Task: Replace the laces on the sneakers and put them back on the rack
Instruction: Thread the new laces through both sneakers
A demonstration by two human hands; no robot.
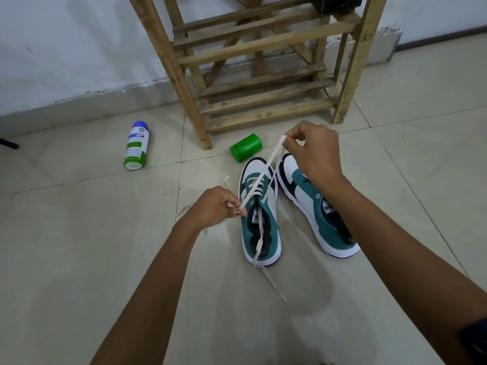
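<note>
Down at 6 o'clock of the wooden rack (253,61), on the tiled floor (79,246), the pair sits side by side. Left hand (210,206) pinches the white lace (259,177) low near the tongue, right hand (313,148) pinches the same lace up high, so it's stretched taut over the left sneaker (259,222). That one's laced only at the lower eyelets, and the loose end trails off its heel. The right sneaker (313,206) looks unlaced. My take: keep the lace flat, untwisted, and even up both ends before feeding the next eyelet.

Containers: a green jar (246,148) on its side at the left sneaker's 12 o'clock, and a spray can (136,145) lying at 10 o'clock. Both are shut, so can't tell what's inside.
</note>
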